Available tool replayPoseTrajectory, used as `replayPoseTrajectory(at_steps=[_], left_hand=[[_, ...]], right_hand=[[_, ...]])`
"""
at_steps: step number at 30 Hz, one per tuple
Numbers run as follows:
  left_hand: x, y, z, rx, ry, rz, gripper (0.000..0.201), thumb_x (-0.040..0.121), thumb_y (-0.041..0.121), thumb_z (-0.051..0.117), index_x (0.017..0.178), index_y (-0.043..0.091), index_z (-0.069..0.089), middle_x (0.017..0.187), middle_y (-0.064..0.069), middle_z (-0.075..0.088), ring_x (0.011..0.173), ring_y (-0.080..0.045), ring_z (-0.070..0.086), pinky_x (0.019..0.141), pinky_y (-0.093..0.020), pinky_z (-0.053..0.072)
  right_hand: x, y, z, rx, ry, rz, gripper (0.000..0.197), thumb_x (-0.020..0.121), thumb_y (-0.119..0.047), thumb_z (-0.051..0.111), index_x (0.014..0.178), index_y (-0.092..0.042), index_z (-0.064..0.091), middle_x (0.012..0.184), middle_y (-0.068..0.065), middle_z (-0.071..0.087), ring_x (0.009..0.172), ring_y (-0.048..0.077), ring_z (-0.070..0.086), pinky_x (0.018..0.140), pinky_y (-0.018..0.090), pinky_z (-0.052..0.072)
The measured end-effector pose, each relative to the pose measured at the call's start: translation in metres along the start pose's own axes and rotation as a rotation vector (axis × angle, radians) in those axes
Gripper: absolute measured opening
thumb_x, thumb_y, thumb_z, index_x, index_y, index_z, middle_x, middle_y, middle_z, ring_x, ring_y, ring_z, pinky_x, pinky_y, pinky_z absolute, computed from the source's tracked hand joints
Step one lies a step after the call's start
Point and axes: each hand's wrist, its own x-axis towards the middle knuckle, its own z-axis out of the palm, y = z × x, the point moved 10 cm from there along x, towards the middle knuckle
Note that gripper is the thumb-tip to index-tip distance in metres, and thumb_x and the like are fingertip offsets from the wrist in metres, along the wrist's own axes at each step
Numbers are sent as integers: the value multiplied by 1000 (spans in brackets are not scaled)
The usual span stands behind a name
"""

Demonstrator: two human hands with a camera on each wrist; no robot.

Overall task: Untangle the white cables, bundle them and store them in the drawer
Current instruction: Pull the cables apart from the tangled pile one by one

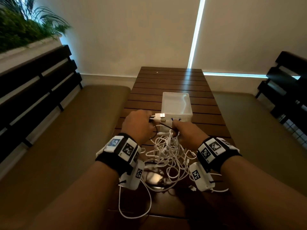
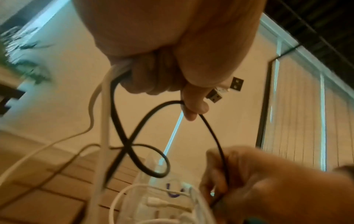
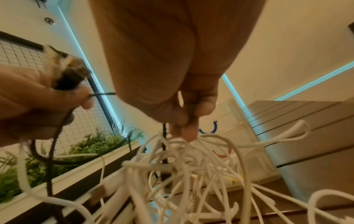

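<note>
A tangle of white cables point(image 1: 167, 153) lies on the wooden table point(image 1: 166, 80) between my wrists. My left hand point(image 1: 147, 119) grips a bunch of USB plug ends point(image 1: 160, 116), white leads and one black cable point(image 1: 163, 125). In the left wrist view the plugs point(image 2: 226, 89) stick out past my curled left hand point(image 2: 184, 98), and the black cable point(image 2: 134, 136) loops down to my right hand point(image 2: 226, 174). My right hand point(image 1: 174, 131) pinches the top of the white tangle point(image 3: 182, 166) together with the black cable. The translucent white drawer box point(image 1: 177, 105) stands just beyond both hands.
Cushioned benches point(image 1: 74, 130) with dark slatted backs flank the table on both sides. A planter with green plants point(image 1: 25, 30) runs behind the left bench. One white cable loop point(image 1: 134, 211) hangs over the near table edge.
</note>
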Motion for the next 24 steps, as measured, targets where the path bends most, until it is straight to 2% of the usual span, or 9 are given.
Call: replayPoseTrajectory(at_steps=[3, 6, 8, 10, 12, 14, 16, 19, 24], left_hand=[[1, 5, -4, -64, 44, 9, 13, 88, 27, 60, 92, 20, 71, 85, -6, 69, 81, -27, 63, 64, -30, 45], [-2, 0, 11, -12, -53, -17, 15, 88, 23, 56, 96, 19, 69, 90, -6, 69, 85, -27, 63, 71, -35, 52], [-5, -6, 21, -5, -96, -33, 16, 87, 26, 57, 97, 21, 68, 92, -5, 70, 88, -26, 65, 75, -37, 54], [-8, -10, 30, -46, -120, -65, 23, 82, 42, 66, 91, 22, 68, 85, -1, 69, 83, -22, 65, 68, -33, 53], [-16, -13, 47, -89, -209, -127, 47, 63, 66, 73, 78, 23, 64, 71, 5, 67, 69, -12, 64, 56, -27, 48], [-26, -12, 68, -130, -324, -171, 59, 47, 76, 74, 72, 24, 66, 65, 7, 67, 63, -8, 64, 54, -27, 51], [-30, -16, 85, -256, -366, -223, 50, 45, 66, 80, 72, 26, 70, 65, 8, 70, 64, -8, 67, 62, -32, 57], [-27, -24, 97, -341, -334, -287, 22, 54, 37, 82, 64, 21, 70, 63, 4, 69, 63, -14, 67, 66, -37, 59], [-18, -33, 87, -283, -242, -301, 28, 76, 43, 67, 66, 17, 69, 61, -2, 64, 63, -22, 64, 58, -32, 51]], right_hand=[[-1, -2, -4, 126, 21, -30, 15, 81, -9, 61, 74, -17, 51, 78, 9, 63, 74, 26, 59, 69, 37, 50], [-2, 5, -13, 219, 85, 10, 16, 83, -10, 61, 74, -16, 49, 72, 6, 60, 68, 23, 58, 62, 34, 45], [-2, 11, -11, 247, 78, 49, 23, 86, -7, 59, 76, -21, 44, 74, 6, 61, 68, 25, 62, 61, 38, 51], [-2, 15, -9, 298, 94, 77, 22, 89, -6, 59, 80, -19, 43, 76, 9, 63, 66, 27, 64, 64, 42, 56], [-1, 17, -15, 365, 161, 109, 19, 91, -9, 62, 81, -16, 48, 74, 9, 65, 61, 23, 64, 61, 41, 58], [0, 15, -19, 456, 190, 128, 15, 89, -9, 65, 83, -12, 53, 72, 13, 68, 59, 24, 67, 58, 38, 59], [1, 8, -20, 507, 176, 116, 14, 89, -8, 66, 84, -8, 54, 70, 14, 69, 58, 25, 68, 56, 35, 59], [1, 2, -20, 492, 133, 73, 13, 89, -10, 66, 87, -7, 54, 69, 10, 68, 58, 23, 68, 55, 30, 58], [-2, 2, -26, 261, 164, -41, 13, 90, -17, 64, 84, -13, 52, 69, -3, 58, 65, 14, 55, 64, 31, 47]])
